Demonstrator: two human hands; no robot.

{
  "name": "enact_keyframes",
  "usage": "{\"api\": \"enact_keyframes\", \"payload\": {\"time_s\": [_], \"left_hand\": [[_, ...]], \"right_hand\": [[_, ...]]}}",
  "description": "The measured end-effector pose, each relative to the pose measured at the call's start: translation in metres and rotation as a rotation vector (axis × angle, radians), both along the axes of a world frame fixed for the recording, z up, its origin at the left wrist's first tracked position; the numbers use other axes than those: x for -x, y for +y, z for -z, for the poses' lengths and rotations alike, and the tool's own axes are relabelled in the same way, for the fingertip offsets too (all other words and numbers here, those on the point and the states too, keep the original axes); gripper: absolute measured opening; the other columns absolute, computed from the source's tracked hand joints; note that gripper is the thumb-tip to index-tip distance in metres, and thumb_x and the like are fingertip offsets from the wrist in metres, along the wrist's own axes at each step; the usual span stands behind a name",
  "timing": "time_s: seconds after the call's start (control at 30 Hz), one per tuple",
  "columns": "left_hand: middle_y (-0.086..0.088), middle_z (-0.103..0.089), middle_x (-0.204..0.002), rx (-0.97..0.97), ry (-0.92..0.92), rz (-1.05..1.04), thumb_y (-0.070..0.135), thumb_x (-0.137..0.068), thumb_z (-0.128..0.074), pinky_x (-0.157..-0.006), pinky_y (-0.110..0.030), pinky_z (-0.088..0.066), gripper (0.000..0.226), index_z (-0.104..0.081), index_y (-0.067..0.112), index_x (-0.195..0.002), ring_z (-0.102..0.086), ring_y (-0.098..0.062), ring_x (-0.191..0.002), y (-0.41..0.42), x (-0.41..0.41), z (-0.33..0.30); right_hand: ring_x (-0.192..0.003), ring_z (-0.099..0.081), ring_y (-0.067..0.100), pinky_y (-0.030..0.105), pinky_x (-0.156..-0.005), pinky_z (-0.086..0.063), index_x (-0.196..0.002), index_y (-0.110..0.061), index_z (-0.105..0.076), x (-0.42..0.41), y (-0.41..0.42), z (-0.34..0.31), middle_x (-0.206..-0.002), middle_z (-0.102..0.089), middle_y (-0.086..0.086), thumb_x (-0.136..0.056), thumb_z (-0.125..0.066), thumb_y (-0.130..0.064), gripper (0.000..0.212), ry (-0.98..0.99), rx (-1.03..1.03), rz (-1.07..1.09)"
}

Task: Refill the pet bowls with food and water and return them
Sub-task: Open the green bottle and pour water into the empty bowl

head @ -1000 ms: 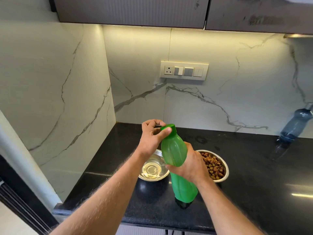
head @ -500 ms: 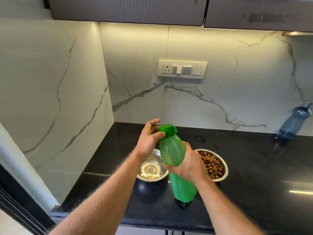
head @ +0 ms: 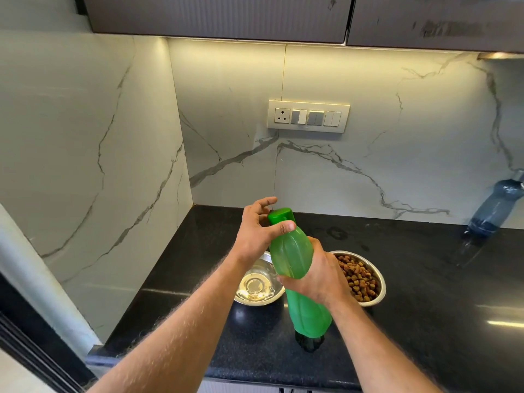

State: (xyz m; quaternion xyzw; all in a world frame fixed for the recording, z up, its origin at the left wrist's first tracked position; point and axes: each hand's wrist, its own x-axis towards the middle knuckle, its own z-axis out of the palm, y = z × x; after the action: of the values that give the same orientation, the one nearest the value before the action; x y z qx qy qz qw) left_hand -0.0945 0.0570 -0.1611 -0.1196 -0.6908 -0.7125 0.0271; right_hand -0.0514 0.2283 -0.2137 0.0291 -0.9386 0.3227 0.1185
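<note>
A green water bottle (head: 309, 316) stands upright on the black counter (head: 425, 321), its green cap (head: 280, 215) on top. My right hand (head: 317, 276) grips the bottle around its middle. My left hand (head: 255, 236) holds the cap, thumb across the neck and fingers curved behind it. Behind the bottle sit two steel bowls. The left bowl (head: 256, 303) has clear water in it. The right bowl (head: 381, 282) holds brown kibble (head: 358, 279) and is partly hidden by my right hand.
A blue-grey plastic bottle (head: 499, 202) leans against the marble backsplash at far right. A switch and socket panel (head: 309, 116) is on the wall above the bowls. Dark cabinets (head: 215, 15) hang overhead. The side wall closes in the counter's left end.
My left hand has loosened and re-gripped around the cap, fingers spreading then curving behind it. The bottle and my right hand have stayed in place.
</note>
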Motion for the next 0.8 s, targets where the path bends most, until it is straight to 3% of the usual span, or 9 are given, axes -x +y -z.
{"api": "enact_keyframes", "payload": {"time_s": [0.07,0.17,0.27,0.33,0.47,0.57,0.7,0.8], "left_hand": [[-0.006,-0.056,-0.122,-0.024,-0.018,-0.008,0.021,-0.076,-0.085,-0.094,-0.039,-0.057,0.072,-0.048,0.028,-0.137,-0.061,-0.024,-0.114,-0.001,0.001,-0.001],[-0.009,-0.060,-0.131,-0.087,-0.046,0.071,0.004,-0.082,-0.064,-0.103,-0.037,-0.050,0.067,-0.045,0.017,-0.145,-0.058,-0.024,-0.123,-0.006,0.004,0.000],[-0.004,-0.056,-0.131,0.001,-0.018,0.062,0.019,-0.084,-0.077,-0.100,-0.033,-0.052,0.061,-0.053,0.023,-0.140,-0.057,-0.021,-0.122,-0.005,0.004,-0.001],[-0.003,-0.059,-0.121,0.019,-0.039,0.062,0.030,-0.066,-0.088,-0.092,-0.037,-0.058,0.075,-0.054,0.026,-0.133,-0.064,-0.022,-0.111,-0.002,0.004,-0.003],[-0.006,-0.063,-0.110,0.001,-0.077,0.019,0.017,-0.071,-0.088,-0.084,-0.028,-0.058,0.073,-0.052,0.023,-0.134,-0.066,-0.019,-0.102,0.001,0.009,0.000],[-0.004,-0.061,-0.103,0.006,-0.043,-0.008,0.017,-0.077,-0.084,-0.083,-0.025,-0.055,0.063,-0.054,0.021,-0.132,-0.063,-0.017,-0.097,0.002,0.011,0.002],[-0.001,-0.063,-0.108,-0.001,-0.064,0.012,0.026,-0.069,-0.090,-0.088,-0.030,-0.057,0.066,-0.057,0.020,-0.126,-0.066,-0.018,-0.102,0.009,0.010,0.000],[-0.005,-0.062,-0.125,-0.001,-0.076,0.019,0.018,-0.082,-0.081,-0.089,-0.025,-0.054,0.065,-0.049,0.023,-0.138,-0.063,-0.015,-0.111,0.010,0.010,0.000]], "right_hand": [[-0.092,-0.059,0.005,0.019,-0.076,-0.045,-0.140,-0.027,-0.042,0.000,0.001,0.000,-0.105,-0.058,-0.016,-0.050,-0.076,-0.085,0.112,0.005,0.005,0.004],[-0.096,-0.061,0.008,0.022,-0.079,-0.048,-0.140,-0.027,-0.041,0.000,0.003,-0.001,-0.109,-0.059,-0.015,-0.050,-0.077,-0.084,0.113,0.009,0.003,0.003],[-0.097,-0.061,0.009,0.024,-0.081,-0.050,-0.141,-0.027,-0.041,0.001,0.003,-0.001,-0.112,-0.061,-0.012,-0.051,-0.078,-0.082,0.112,-0.005,-0.013,-0.010],[-0.095,-0.061,0.009,0.023,-0.079,-0.049,-0.141,-0.027,-0.041,0.001,0.002,-0.002,-0.111,-0.063,-0.012,-0.050,-0.076,-0.083,0.112,-0.008,-0.003,-0.005],[-0.089,-0.062,0.006,0.013,-0.067,-0.043,-0.136,-0.027,-0.045,-0.002,0.002,-0.005,-0.103,-0.061,-0.015,-0.047,-0.072,-0.089,0.112,0.018,0.061,0.036],[-0.090,-0.062,0.005,0.011,-0.067,-0.042,-0.136,-0.027,-0.044,-0.002,0.005,-0.005,-0.104,-0.062,-0.015,-0.048,-0.074,-0.087,0.111,0.024,0.067,0.050],[-0.089,-0.062,0.003,0.008,-0.064,-0.041,-0.135,-0.028,-0.045,-0.003,0.007,-0.004,-0.101,-0.062,-0.015,-0.049,-0.073,-0.090,0.110,0.013,0.050,0.037],[-0.092,-0.063,0.004,0.011,-0.069,-0.043,-0.137,-0.026,-0.044,-0.003,0.007,-0.004,-0.105,-0.062,-0.014,-0.049,-0.074,-0.089,0.112,0.008,0.054,0.049]]}}
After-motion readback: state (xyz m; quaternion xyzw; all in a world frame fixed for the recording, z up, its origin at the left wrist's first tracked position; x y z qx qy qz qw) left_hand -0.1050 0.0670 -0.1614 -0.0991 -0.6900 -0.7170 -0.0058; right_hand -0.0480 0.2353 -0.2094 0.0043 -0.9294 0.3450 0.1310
